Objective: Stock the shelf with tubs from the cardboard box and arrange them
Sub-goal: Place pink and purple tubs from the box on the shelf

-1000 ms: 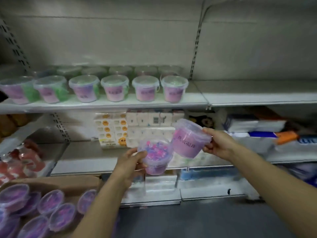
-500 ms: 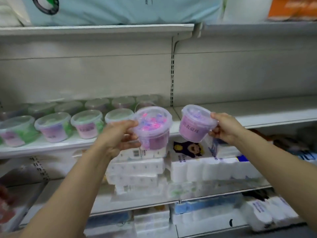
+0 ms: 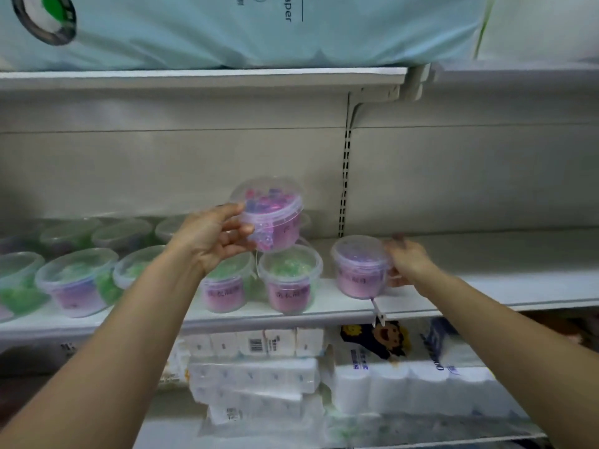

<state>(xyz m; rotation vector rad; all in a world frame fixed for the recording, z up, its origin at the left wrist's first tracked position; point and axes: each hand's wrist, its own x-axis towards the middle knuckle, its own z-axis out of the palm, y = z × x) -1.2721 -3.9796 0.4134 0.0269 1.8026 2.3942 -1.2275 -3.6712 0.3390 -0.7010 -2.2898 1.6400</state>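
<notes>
My left hand (image 3: pixel 214 236) grips a clear tub of pink and purple beads (image 3: pixel 272 215), tilted and held in the air above the front row of tubs. My right hand (image 3: pixel 405 259) holds a second purple tub (image 3: pixel 359 267) by its right side; this tub stands upright on the white shelf (image 3: pixel 486 286), just right of the row's last tub. Several tubs with green beads and purple labels (image 3: pixel 288 280) fill the shelf to the left in two rows. The cardboard box is out of view.
The shelf right of my right hand is bare. A slotted upright (image 3: pixel 346 176) runs up the back wall. Large pale blue paper packs (image 3: pixel 227 30) lie on the shelf above. Tissue and toilet roll packs (image 3: pixel 405 384) fill the shelf below.
Both hands rose toward the shelf with their tubs. The right tub came down onto the shelf beside the row; the left tub went up above the front row. My view tilted upward.
</notes>
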